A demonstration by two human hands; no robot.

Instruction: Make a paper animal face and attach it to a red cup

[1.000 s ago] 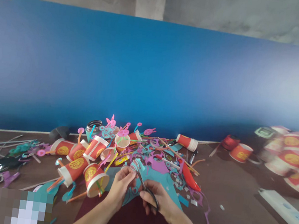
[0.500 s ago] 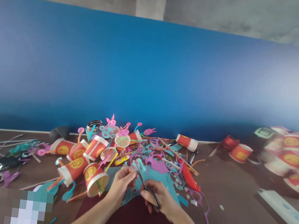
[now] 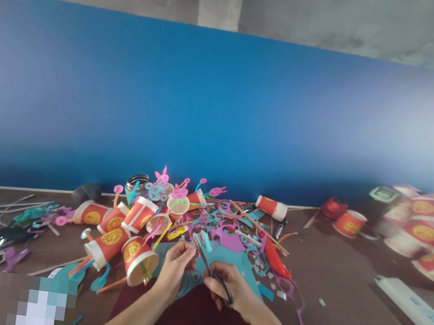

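Note:
My right hand (image 3: 225, 283) is closed round the dark handles of a pair of scissors (image 3: 221, 282), whose blades point up and to the left. Facing it, my left hand (image 3: 176, 264) pinches a small light-blue paper piece (image 3: 203, 241) beside the blades. How far the blades are apart is hard to make out. Under both hands lies a larger light-blue paper sheet (image 3: 241, 264) with drawn shapes on it. Just left of my left hand, a red paper cup (image 3: 133, 258) lies tipped with straws in it.
More red cups (image 3: 110, 244) with paper animal figures crowd the left. Purple and blue paper scraps (image 3: 227, 233) spread behind the hands. A red tool (image 3: 276, 258) lies to their right, a white power strip (image 3: 413, 308) farther right. Stacked cups (image 3: 428, 227) stand at far right.
The light-blue paper piece has shifted very slightly at the blades. Both hands keep nearly the same place and hold.

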